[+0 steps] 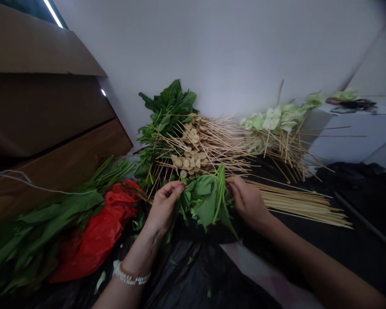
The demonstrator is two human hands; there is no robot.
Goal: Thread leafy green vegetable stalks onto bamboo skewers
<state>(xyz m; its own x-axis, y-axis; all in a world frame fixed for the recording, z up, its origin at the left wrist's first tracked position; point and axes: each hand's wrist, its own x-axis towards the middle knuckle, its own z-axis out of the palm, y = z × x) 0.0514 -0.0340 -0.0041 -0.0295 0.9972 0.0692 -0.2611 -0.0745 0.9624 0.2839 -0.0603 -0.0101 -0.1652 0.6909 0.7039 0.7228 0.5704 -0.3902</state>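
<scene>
Lengthwise, the greens (209, 205) point stems away; left fingers (173, 187) pinch them, right fingers' (238, 189) hold unclear.

Held greens (207, 197) fill the gap between the hands (162, 206); nearer, there is room to pass over the black plastic (186, 279). Bristling skewered slices (193, 136) block the far side before the wall (218, 56). A red bag (96, 240) crowds the left; loose sticks (304, 205) lie low at right.

Greens (197, 195): 1 loose bunch, centre, between left hand (165, 201) and right hand (249, 201)
Stems (221, 184): paler green, slim, clustered right side, near upright, slight tilt
Leaves (207, 210): broad, dark green, limp, tips hanging down
</scene>
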